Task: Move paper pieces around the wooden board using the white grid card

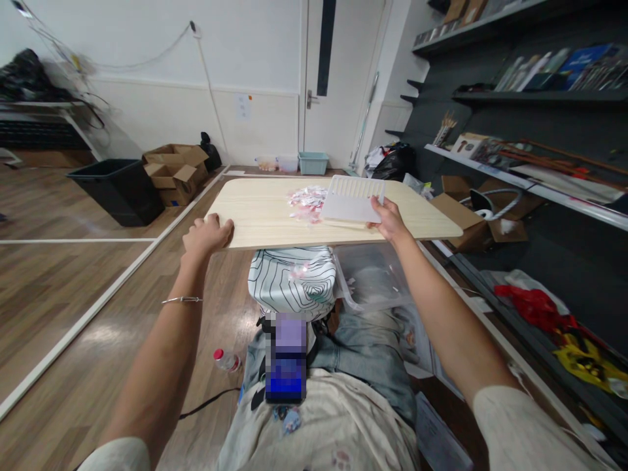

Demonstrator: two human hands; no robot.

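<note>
A light wooden board (265, 216) is held up level in front of me. My left hand (207, 237) grips its near left edge, fingers curled over the rim. My right hand (390, 219) is closed on the corner of a white ribbed plastic tray (352, 199) that lies on the board's right part. A heap of small pink and white pieces (307, 199) sits on the board just left of the tray. Below the board stand a patterned white bag (292, 281) and a clear plastic bin (373, 278).
A black bin (118, 190) and open cardboard boxes (176, 171) stand at the back left. Dark wall shelves (540, 98) with books and clutter run along the right. A small bottle (226, 360) lies on the wooden floor by my legs. A white door (338, 78) is behind.
</note>
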